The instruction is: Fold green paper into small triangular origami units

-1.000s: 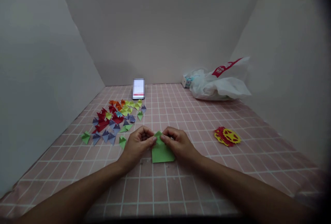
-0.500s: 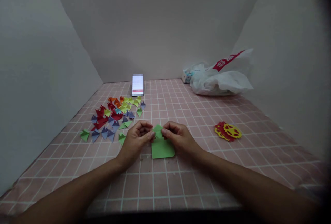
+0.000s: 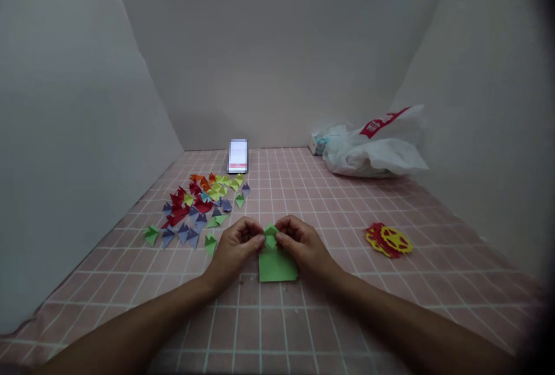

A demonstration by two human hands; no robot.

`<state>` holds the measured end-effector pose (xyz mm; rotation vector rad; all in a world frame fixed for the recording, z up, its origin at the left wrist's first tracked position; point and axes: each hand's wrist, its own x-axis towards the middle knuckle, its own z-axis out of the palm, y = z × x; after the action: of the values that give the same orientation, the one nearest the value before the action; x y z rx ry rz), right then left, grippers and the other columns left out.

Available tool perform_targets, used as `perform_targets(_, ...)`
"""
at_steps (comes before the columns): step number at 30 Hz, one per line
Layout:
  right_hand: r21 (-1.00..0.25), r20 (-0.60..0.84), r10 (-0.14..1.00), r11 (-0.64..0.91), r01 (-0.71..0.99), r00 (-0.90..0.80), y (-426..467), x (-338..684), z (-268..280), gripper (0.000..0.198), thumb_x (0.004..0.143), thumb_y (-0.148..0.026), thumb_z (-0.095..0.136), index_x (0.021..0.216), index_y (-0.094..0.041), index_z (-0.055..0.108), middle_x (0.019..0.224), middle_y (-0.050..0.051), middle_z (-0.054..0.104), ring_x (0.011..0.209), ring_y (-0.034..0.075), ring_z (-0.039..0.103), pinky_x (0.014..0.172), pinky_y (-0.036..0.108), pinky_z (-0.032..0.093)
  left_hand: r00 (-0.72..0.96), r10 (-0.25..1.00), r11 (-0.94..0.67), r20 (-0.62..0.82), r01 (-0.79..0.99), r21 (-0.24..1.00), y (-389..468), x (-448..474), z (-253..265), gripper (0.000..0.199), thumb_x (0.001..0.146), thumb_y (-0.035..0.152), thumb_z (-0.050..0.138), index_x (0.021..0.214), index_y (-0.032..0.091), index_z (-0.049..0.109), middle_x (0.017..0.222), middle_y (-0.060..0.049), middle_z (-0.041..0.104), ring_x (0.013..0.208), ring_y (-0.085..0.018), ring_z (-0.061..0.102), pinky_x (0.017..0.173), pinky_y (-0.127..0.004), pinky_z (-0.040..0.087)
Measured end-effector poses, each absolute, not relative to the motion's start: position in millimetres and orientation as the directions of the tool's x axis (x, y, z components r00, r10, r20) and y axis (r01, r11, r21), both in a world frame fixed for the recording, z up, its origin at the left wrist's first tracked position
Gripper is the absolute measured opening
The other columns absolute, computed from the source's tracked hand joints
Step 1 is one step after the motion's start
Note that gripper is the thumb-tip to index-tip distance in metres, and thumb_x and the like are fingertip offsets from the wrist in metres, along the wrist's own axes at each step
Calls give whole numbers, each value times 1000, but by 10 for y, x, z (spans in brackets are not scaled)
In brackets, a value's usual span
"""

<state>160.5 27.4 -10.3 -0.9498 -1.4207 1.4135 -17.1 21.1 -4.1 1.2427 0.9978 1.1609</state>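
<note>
No text can be read with certainty. Beyond the right hand (image 3: pixel 307 251) and off to its right, a white plastic bag (image 3: pixel 377 155) carries a slanting red band (image 3: pixel 384 122) with white, Chinese-looking characters, too small and creased to make out. Beyond the left hand (image 3: pixel 236 248), the lit screen of a phone (image 3: pixel 237 156) is pixelated, with a reddish strip near its bottom edge; any wording on it is blurred past reading.
</note>
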Motion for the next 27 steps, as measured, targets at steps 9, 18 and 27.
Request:
perform_targets(9,-992,122,953,113,-47,-278,308,1604,-223,8,81,-27,62,83,-19,59,70,-2,53,65,13,48,60,26,36,223,975,48,-12,-158,986,219,-133,-49,16,69,26,71,77,15,63,62,3,59,57,-11,52,57,-24,40)
perform_targets(18,-992,46,948,7,-123,-316,324,1570,-232,25,73,-39,72,84,-19,62,72,0,60,66,16,54,61,27,40,157,987,65,-36,-181,981,235,-150,-86,20,69,32,72,74,14,63,61,2,61,55,-13,54,56,-25,41)
perform_targets(27,-994,49,932,12,-106,-359,326,1576,-203,19,77,-36,71,88,-22,64,76,1,60,69,18,56,62,30,41,159,983,120,-90,-190,974,264,-181,-119,24,68,35,76,71,15,62,58,1,62,52,-13,56,55,-25,43)
